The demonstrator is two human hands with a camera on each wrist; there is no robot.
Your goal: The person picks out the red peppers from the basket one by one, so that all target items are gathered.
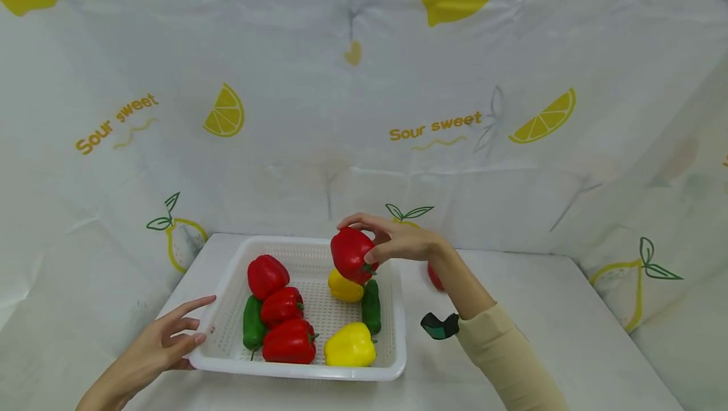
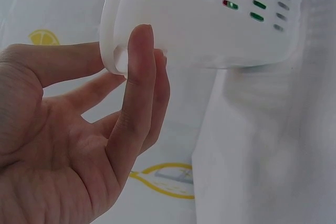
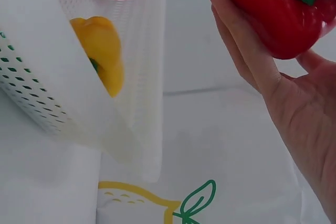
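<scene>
My right hand (image 1: 400,241) grips a red bell pepper (image 1: 349,253) above the right back part of a white plastic basket (image 1: 392,370). In the right wrist view, the held bell pepper (image 3: 278,11) shows its green stem. At the basket's front left corner, my left hand (image 1: 156,351) pinches the rim; the left wrist view has its fingers on both sides of the basket edge (image 2: 107,30). Inside lie three red bell peppers (image 1: 289,341) and a long green pepper (image 1: 253,322) on the left. Two yellow bell peppers (image 1: 349,346) and another green pepper (image 1: 371,306) lie on the right.
A red object (image 1: 435,277), partly hidden behind my right forearm, lies on the white table (image 1: 546,316) to the right of the basket. Behind the table hangs a white curtain (image 1: 307,145) printed with lemons. A dark strap end (image 1: 439,326) sticks out at the right sleeve.
</scene>
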